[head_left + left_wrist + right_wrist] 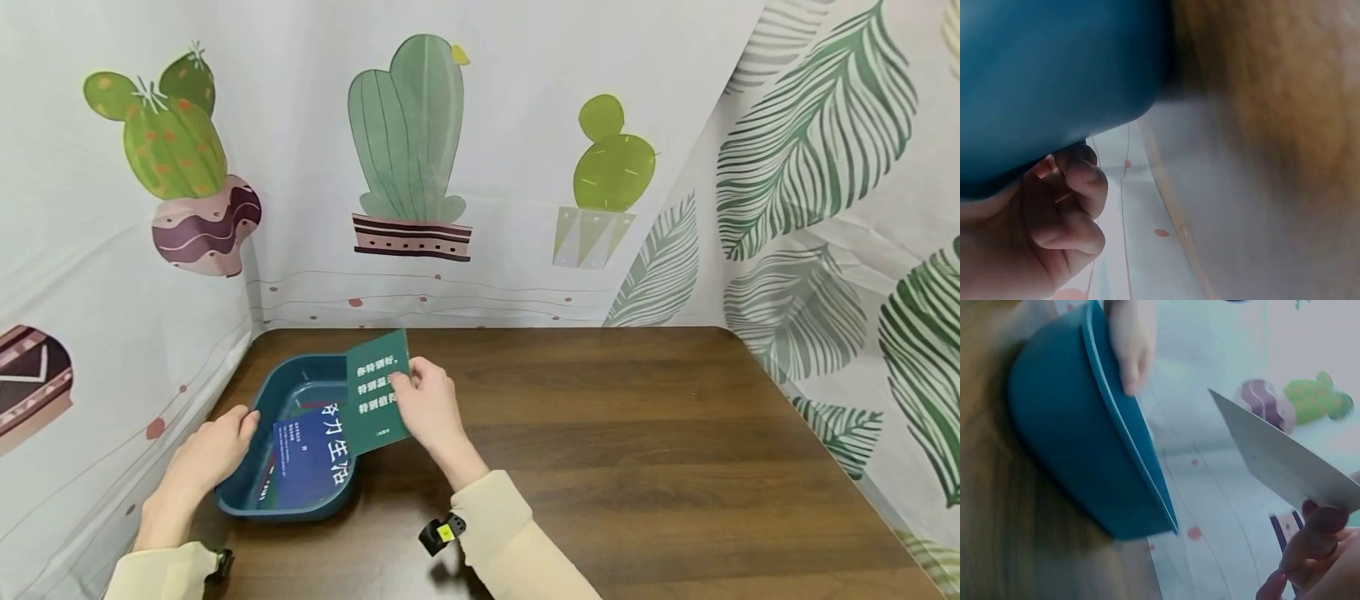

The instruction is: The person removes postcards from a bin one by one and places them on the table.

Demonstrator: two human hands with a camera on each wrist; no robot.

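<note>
A teal plastic basin [288, 512] stands at the left of the table, with a blue card [303, 458] printed in white characters lying inside over other cards. My left hand [217, 446] grips the basin's left rim, fingers curled under it in the left wrist view. Between thumb and fingers my right hand [431, 404] pinches a green card [375, 421] with white characters by its right edge. This card is held tilted above the basin's right rim; in the right wrist view its pale back [1285, 462] shows, apart from the basin.
The brown wooden table [637, 442] stretches to the right of the hands. Behind it and at both sides hang white cloths [517, 167] printed with cacti and leaves. A black wrist strap [442, 533] sits by the right sleeve.
</note>
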